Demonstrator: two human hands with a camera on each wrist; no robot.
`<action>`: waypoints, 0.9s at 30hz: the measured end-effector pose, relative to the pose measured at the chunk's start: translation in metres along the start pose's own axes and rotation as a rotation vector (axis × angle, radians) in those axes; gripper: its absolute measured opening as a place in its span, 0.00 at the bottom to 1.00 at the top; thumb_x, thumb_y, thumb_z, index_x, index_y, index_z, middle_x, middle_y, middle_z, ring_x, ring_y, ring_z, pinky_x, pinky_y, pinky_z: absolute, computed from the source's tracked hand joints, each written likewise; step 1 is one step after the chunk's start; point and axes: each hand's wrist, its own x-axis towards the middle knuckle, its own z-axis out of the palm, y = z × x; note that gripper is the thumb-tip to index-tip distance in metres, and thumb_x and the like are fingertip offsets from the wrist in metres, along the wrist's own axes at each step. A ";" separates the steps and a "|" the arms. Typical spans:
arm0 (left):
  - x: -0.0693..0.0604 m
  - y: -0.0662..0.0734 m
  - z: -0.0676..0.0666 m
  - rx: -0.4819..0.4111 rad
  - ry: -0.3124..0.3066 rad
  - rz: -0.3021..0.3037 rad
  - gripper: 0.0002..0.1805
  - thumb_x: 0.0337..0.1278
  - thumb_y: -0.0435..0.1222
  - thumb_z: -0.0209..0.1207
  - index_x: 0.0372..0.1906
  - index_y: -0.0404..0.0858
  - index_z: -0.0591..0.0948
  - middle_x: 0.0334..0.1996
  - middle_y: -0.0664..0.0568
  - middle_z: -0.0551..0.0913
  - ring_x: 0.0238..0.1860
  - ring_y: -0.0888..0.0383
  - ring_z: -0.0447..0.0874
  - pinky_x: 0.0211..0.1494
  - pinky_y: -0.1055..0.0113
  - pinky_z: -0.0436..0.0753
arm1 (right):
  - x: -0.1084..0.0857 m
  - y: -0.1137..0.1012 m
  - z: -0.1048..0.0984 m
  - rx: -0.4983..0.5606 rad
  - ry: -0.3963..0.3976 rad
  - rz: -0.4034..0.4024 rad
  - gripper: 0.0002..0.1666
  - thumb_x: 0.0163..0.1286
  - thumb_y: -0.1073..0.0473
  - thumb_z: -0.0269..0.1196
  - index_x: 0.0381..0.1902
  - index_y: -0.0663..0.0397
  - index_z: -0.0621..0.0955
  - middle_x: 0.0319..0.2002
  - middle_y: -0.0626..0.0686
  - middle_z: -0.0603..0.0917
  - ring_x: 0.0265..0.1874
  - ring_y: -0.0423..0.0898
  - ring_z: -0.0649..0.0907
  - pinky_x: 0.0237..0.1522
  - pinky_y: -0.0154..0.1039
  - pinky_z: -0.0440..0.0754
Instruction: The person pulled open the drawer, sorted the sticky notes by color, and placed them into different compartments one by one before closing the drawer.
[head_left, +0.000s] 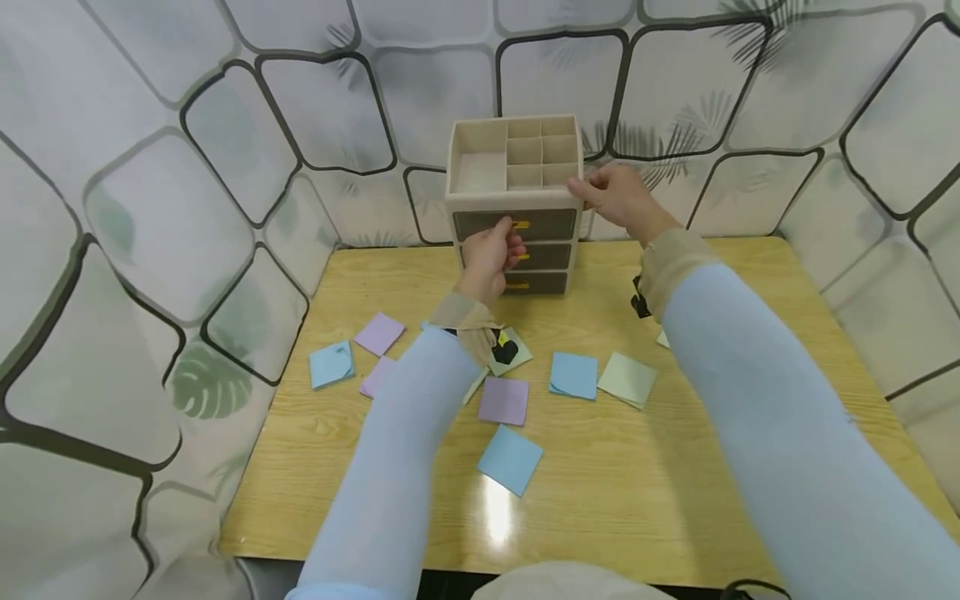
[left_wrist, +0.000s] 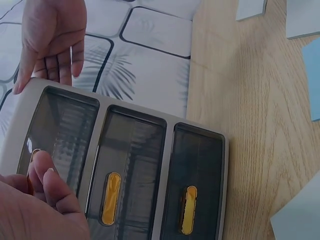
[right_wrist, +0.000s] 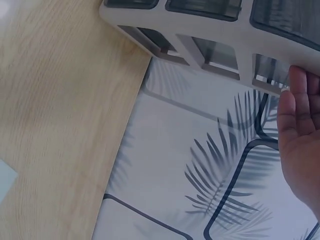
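Note:
A cream desktop drawer organizer point(head_left: 513, 200) stands at the table's back, with an open compartment top and three dark drawers. My left hand point(head_left: 489, 257) is at the top drawer, its thumb and fingers pinching the yellow handle point(head_left: 521, 225). In the left wrist view, the left fingers point(left_wrist: 44, 172) curl at that handle, partly covering it. The lower two handles, the middle one point(left_wrist: 111, 199) and the bottom one point(left_wrist: 188, 210), are untouched. My right hand point(head_left: 618, 198) grips the organizer's upper right corner; in the right wrist view its fingers point(right_wrist: 298, 102) lie against the side wall. All drawers look closed.
Sticky-note pads lie about the wooden table point(head_left: 600, 500): blue point(head_left: 510, 460), purple point(head_left: 504, 402) and pale green point(head_left: 627, 379) ones, with a blue pad point(head_left: 332, 365) at the left. Patterned fabric point(head_left: 442, 75) hangs behind and beside the table.

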 end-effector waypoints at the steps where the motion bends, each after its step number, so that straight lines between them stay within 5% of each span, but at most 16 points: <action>1: -0.001 0.000 -0.001 0.001 -0.005 0.009 0.16 0.79 0.43 0.60 0.34 0.38 0.84 0.23 0.55 0.84 0.20 0.65 0.82 0.24 0.78 0.77 | 0.001 0.001 -0.001 -0.001 0.010 -0.011 0.40 0.80 0.29 0.53 0.62 0.58 0.84 0.52 0.52 0.86 0.60 0.55 0.80 0.71 0.56 0.76; 5: -0.005 0.003 -0.004 0.002 -0.018 0.012 0.15 0.79 0.43 0.61 0.38 0.35 0.86 0.22 0.56 0.84 0.20 0.66 0.82 0.24 0.78 0.77 | 0.001 -0.002 -0.003 -0.002 0.026 -0.026 0.40 0.79 0.29 0.55 0.62 0.58 0.85 0.48 0.50 0.88 0.61 0.57 0.82 0.71 0.56 0.77; 11: -0.020 0.001 -0.009 0.020 -0.032 -0.010 0.19 0.79 0.43 0.61 0.50 0.28 0.86 0.22 0.57 0.83 0.20 0.66 0.82 0.25 0.78 0.78 | -0.003 -0.009 -0.005 -0.026 -0.012 -0.004 0.42 0.80 0.29 0.52 0.66 0.61 0.81 0.60 0.62 0.87 0.69 0.59 0.79 0.75 0.57 0.74; 19: -0.044 -0.016 -0.016 -0.031 -0.046 -0.007 0.14 0.78 0.42 0.61 0.39 0.34 0.86 0.20 0.58 0.82 0.19 0.66 0.81 0.26 0.77 0.76 | -0.007 -0.011 -0.003 -0.033 -0.027 0.025 0.41 0.81 0.30 0.51 0.67 0.60 0.81 0.51 0.54 0.88 0.54 0.50 0.85 0.66 0.52 0.82; 27: -0.061 -0.029 -0.022 -0.060 -0.044 -0.005 0.13 0.77 0.41 0.62 0.39 0.35 0.86 0.21 0.59 0.82 0.21 0.66 0.81 0.29 0.77 0.76 | -0.011 -0.016 -0.001 -0.106 -0.058 0.027 0.41 0.83 0.30 0.46 0.62 0.60 0.81 0.54 0.59 0.86 0.58 0.56 0.81 0.65 0.57 0.79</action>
